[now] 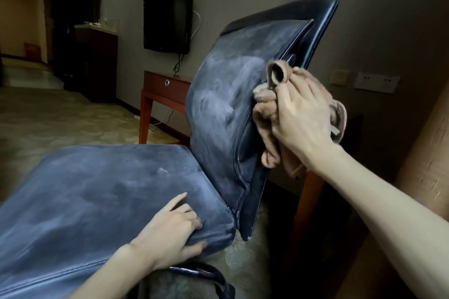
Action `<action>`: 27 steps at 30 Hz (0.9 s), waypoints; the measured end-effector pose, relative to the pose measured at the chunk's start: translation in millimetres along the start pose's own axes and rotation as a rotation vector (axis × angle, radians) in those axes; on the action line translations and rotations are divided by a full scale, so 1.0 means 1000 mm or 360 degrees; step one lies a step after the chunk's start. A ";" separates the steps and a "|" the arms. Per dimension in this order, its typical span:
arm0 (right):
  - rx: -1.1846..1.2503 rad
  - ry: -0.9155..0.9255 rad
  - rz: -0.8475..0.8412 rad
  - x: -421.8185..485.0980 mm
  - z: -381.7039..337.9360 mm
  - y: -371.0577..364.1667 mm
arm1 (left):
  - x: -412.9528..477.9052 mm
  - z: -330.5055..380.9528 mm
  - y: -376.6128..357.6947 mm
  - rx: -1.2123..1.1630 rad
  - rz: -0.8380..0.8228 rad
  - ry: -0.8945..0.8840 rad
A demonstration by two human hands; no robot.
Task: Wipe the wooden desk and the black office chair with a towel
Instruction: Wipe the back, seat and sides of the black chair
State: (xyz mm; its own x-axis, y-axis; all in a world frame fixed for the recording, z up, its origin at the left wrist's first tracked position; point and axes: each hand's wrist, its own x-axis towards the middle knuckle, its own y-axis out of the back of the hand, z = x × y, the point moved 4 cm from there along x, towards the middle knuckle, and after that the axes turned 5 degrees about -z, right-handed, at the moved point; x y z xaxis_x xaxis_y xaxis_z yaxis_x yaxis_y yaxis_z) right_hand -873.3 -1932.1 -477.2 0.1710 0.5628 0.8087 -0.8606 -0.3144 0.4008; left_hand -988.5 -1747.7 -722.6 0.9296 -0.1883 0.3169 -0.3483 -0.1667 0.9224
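Observation:
The black office chair fills the middle of the head view, its seat cushion (97,196) dusty and its backrest (228,89) streaked with pale wipe marks. My right hand (301,116) holds a bunched pinkish-brown towel (267,126) against the right edge of the backrest. My left hand (172,230) grips the seat's near right corner, fingers on top and thumb on the side edge. The wooden desk (165,89) stands behind the chair by the wall; a red-brown desk leg (308,201) shows under my right arm.
A black TV (167,20) hangs on the wall above the desk, with cables trailing down to the floor. Wall sockets (376,82) sit at the right. A dark cabinet (97,55) stands at the back left. Patterned carpet (60,116) spreads out to the left.

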 end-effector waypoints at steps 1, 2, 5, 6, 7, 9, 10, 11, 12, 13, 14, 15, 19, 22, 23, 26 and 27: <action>0.0029 0.0040 0.0010 -0.011 -0.007 -0.005 | 0.000 -0.001 -0.004 -0.0015 0.0000 0.0011; 0.0059 0.0077 -0.0017 -0.024 -0.015 -0.011 | 0.001 -0.002 -0.006 -0.0031 -0.0032 0.0033; 0.0112 0.0225 -0.0301 -0.072 -0.045 -0.039 | 0.002 0.000 -0.008 -0.0036 -0.0041 0.0067; 0.0103 0.0293 -0.0419 -0.088 -0.054 -0.048 | 0.002 -0.001 -0.009 -0.0044 -0.0021 0.0063; 0.0105 0.0368 -0.0500 -0.102 -0.061 -0.055 | 0.000 -0.002 -0.011 -0.0051 -0.0008 0.0051; 0.0163 0.0482 -0.0500 -0.116 -0.066 -0.056 | 0.000 -0.003 -0.012 -0.0039 0.0065 0.0042; 0.0212 0.0484 -0.0449 -0.116 -0.063 -0.052 | 0.001 -0.003 -0.010 -0.0022 0.0075 0.0039; 0.0253 0.0459 -0.0381 -0.112 -0.057 -0.047 | 0.002 -0.003 -0.008 -0.0011 0.0027 0.0044; 0.0283 0.0416 -0.0268 -0.105 -0.049 -0.038 | 0.003 -0.002 -0.008 -0.0002 -0.0033 0.0048; 0.0311 0.0369 -0.0107 -0.095 -0.038 -0.027 | 0.004 -0.002 -0.008 -0.0001 -0.0075 0.0049; 0.0331 0.0316 0.0068 -0.083 -0.027 -0.015 | 0.004 -0.003 -0.008 -0.0009 -0.0097 0.0052; 0.0350 0.0258 0.0241 -0.069 -0.016 -0.002 | 0.003 -0.004 -0.007 -0.0019 -0.0104 0.0057; 0.0249 -0.0043 0.0525 -0.011 0.020 0.037 | 0.002 -0.005 0.003 0.0007 -0.0081 0.0069; 0.0149 -0.0244 0.0093 0.010 0.011 0.037 | -0.003 -0.011 0.010 -0.0010 -0.0082 0.0098; 0.0159 -0.0225 -0.0020 0.008 0.001 0.034 | -0.004 -0.014 0.011 -0.0013 -0.0095 0.0123; 0.0189 -0.0029 -0.0009 -0.014 -0.030 0.027 | 0.005 -0.019 0.014 -0.0008 -0.0090 0.0203; 0.0227 0.0031 0.0033 -0.025 -0.038 0.026 | 0.009 -0.018 0.016 -0.0012 -0.0082 0.0218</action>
State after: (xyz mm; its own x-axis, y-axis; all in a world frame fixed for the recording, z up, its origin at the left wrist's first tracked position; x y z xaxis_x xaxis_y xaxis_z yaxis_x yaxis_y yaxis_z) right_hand -918.2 -1924.9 -503.4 0.1434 0.5694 0.8094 -0.7864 -0.4309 0.4425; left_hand -983.6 -1734.7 -701.3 0.9541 -0.0455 0.2961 -0.2995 -0.1651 0.9397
